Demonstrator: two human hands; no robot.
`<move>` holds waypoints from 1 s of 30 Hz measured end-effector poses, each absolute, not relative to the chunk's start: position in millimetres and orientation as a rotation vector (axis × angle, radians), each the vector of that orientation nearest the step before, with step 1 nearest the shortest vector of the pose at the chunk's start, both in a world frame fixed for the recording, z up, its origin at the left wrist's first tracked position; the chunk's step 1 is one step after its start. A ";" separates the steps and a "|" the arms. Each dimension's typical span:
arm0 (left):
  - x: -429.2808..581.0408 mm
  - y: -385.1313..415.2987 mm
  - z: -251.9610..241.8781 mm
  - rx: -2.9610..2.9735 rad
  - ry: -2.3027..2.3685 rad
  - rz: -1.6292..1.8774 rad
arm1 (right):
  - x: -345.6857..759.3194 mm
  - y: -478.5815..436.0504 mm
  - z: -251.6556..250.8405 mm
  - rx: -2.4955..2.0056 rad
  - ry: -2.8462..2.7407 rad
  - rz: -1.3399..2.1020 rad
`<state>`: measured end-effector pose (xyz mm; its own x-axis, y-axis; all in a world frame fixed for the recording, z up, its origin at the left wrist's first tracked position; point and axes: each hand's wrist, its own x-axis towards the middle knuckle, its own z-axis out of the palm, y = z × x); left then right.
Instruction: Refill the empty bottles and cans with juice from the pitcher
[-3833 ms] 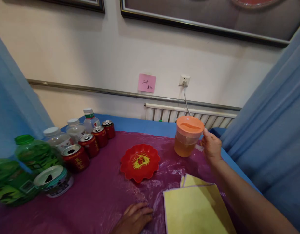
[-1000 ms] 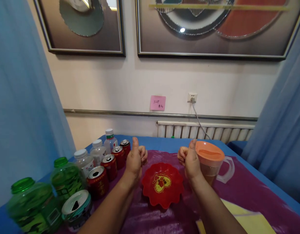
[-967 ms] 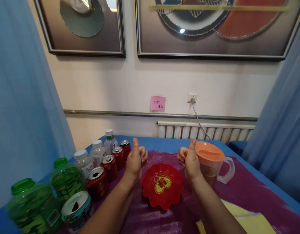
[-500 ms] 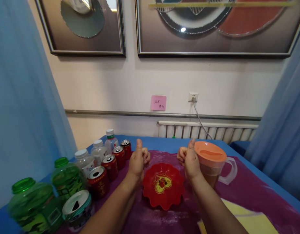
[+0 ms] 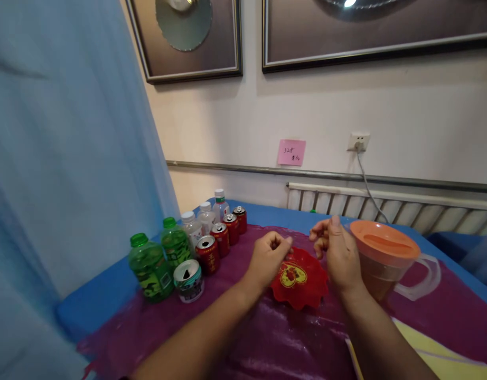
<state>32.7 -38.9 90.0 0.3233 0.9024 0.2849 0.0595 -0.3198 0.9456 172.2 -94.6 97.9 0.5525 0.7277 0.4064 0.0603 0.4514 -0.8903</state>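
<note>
My left hand (image 5: 268, 257) hovers over the left rim of a red scalloped dish (image 5: 302, 289) with a yellow heart on it. Its fingers are curled into a loose fist that holds nothing. My right hand (image 5: 337, 253) is above the dish's right rim, fingers half unfurled and apart, empty, just left of a clear pitcher (image 5: 382, 264). The pitcher has an orange lid and amber liquid inside. Both forearms reach in from the bottom edge.
Along the left stand two green bottles (image 5: 150, 266), a silver-topped can (image 5: 189, 279), several red cans (image 5: 207, 253) and white-capped bottles (image 5: 192, 224). A yellow cloth (image 5: 433, 351) lies at the lower right on the purple plastic sheet (image 5: 291, 343). A blue curtain (image 5: 69, 158) hangs at the left.
Both hands dropped their thumbs-up and lowered toward the red dish, the right fingers loosening. The view swung left and down, so everything sits further right.
</note>
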 end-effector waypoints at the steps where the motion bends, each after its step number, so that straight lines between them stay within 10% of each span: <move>1: 20.5 -44.7 88.7 1.704 0.926 1.152 | 171.9 -95.9 98.4 -1.027 -0.919 0.495; 12: -158.6 -46.4 41.1 2.547 1.762 1.195 | 161.8 -107.0 106.5 -0.965 -0.991 0.507; 30: -174.8 -29.6 8.3 2.428 1.995 1.042 | 162.3 -111.4 116.5 -0.907 -1.084 0.478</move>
